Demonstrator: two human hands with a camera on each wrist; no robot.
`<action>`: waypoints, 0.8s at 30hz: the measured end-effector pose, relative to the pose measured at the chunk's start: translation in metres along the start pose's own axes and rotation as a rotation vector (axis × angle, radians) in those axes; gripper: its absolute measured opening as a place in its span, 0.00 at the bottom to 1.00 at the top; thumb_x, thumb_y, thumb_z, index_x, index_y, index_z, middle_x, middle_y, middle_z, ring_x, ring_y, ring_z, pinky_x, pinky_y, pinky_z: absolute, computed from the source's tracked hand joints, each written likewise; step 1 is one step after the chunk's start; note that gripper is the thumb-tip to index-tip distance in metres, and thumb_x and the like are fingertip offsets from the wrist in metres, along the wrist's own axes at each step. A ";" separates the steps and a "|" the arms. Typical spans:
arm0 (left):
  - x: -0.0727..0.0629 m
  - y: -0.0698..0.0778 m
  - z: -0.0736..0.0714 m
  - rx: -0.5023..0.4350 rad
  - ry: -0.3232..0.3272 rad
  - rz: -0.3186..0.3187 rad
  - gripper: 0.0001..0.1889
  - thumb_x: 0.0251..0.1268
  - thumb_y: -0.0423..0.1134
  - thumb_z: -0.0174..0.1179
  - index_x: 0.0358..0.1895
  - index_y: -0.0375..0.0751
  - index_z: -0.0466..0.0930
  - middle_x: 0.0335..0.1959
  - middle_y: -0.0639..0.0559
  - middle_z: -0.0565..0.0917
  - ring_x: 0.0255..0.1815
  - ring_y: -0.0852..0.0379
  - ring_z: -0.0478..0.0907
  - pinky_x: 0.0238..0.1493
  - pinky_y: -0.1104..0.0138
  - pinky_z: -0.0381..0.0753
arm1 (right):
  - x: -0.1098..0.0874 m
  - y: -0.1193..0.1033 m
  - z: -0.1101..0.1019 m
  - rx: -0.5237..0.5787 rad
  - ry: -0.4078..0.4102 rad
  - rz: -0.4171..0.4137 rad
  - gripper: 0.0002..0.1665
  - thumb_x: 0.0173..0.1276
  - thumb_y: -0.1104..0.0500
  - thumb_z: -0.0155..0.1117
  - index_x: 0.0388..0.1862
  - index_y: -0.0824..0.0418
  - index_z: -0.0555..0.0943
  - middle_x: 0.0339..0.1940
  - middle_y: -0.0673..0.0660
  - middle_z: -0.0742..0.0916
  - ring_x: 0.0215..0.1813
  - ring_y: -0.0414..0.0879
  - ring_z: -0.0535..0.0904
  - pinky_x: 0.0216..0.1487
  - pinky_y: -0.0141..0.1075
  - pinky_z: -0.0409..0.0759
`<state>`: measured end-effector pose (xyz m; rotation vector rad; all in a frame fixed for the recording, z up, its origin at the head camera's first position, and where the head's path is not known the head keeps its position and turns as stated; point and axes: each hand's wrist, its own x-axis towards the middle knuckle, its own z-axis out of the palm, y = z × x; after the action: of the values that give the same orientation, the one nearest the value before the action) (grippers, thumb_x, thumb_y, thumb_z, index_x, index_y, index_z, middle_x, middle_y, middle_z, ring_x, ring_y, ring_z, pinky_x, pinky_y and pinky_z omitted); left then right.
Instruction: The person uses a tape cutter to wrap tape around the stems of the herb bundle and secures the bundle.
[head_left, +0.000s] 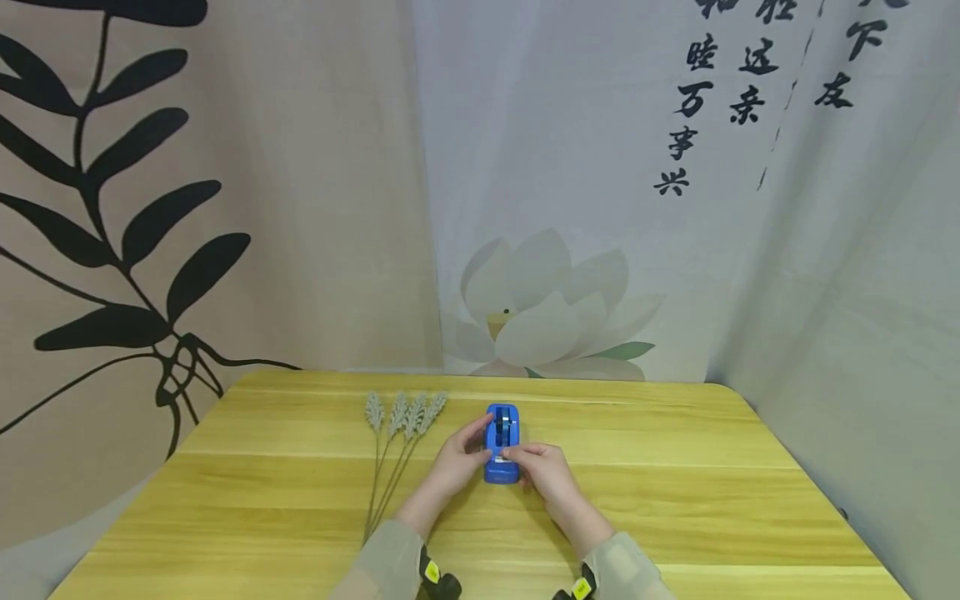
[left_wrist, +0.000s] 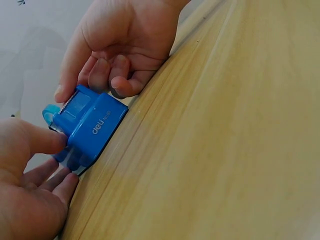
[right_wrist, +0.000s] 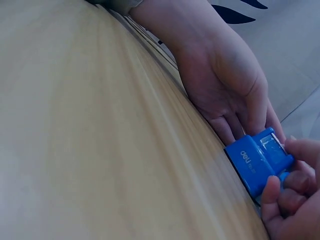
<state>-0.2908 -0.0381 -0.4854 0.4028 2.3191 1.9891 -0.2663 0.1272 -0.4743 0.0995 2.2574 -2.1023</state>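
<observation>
A blue tape dispenser [head_left: 502, 473] marked "deli" stands on the wooden table, a small roll of tape in its well. My left hand [head_left: 455, 465] grips it from the left, thumb and fingers about the end with the roll in the left wrist view. From the right my right hand [head_left: 551, 477] reaches the toothed cutter end. One digit of it touches the cutter edge, and the other fingers curl close beside the dispenser [right_wrist: 252, 162]. Whether a tape end lies between these fingertips cannot be made out.
Several grey-green wheat-like stems [head_left: 393, 467] lie on the table [head_left: 712, 492] to the left of the hands. Behind the table's far edge hangs a curtain [head_left: 330, 183] with printed leaves, a lotus and characters.
</observation>
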 end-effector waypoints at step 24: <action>0.000 0.001 0.000 0.007 0.004 -0.029 0.31 0.63 0.25 0.57 0.70 0.43 0.67 0.66 0.31 0.69 0.65 0.34 0.66 0.66 0.45 0.62 | -0.003 -0.009 -0.002 0.058 -0.024 0.050 0.19 0.63 0.55 0.68 0.43 0.72 0.85 0.32 0.56 0.88 0.27 0.41 0.75 0.28 0.32 0.73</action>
<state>-0.2911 -0.0382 -0.4842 0.3632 2.3217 1.9708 -0.2638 0.1289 -0.4648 0.1312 2.1582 -2.1325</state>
